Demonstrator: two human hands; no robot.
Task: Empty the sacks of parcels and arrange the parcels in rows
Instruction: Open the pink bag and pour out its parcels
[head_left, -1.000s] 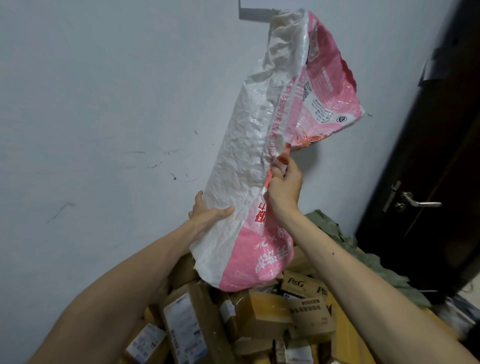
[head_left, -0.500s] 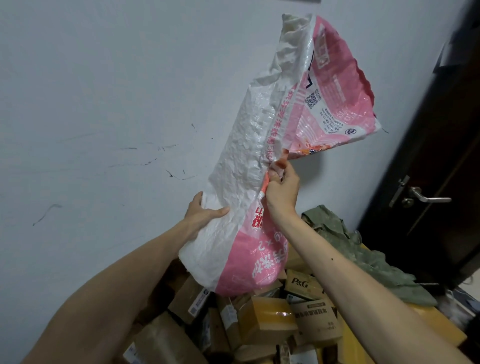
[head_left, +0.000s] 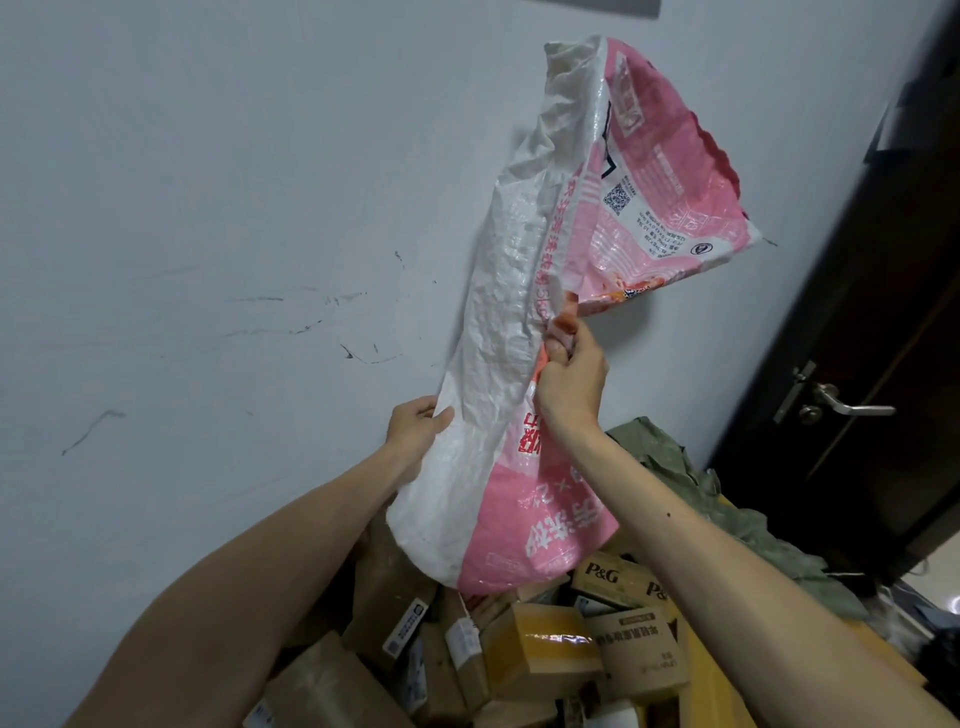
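Note:
A pink and white woven sack (head_left: 524, 322) hangs upside down in front of the wall, its mouth at the bottom over a heap of cardboard parcels (head_left: 545, 649). My left hand (head_left: 415, 431) grips the sack's white left side low down. My right hand (head_left: 571, 379) pinches a fold at the sack's middle, higher up. The sack looks limp and flat in its upper half. A brown P&G box (head_left: 613, 577) lies just under the sack's mouth to the right. What is inside the sack is hidden.
A grey wall (head_left: 208, 260) stands close behind the heap. A crumpled green sack (head_left: 691, 483) lies at the right on a yellow surface (head_left: 883, 660). A dark door with a metal handle (head_left: 831, 405) is at the far right.
Parcels at the lower left of the heap have slid and shifted. The sack has lifted slightly clear of the pile, both hands keeping their holds.

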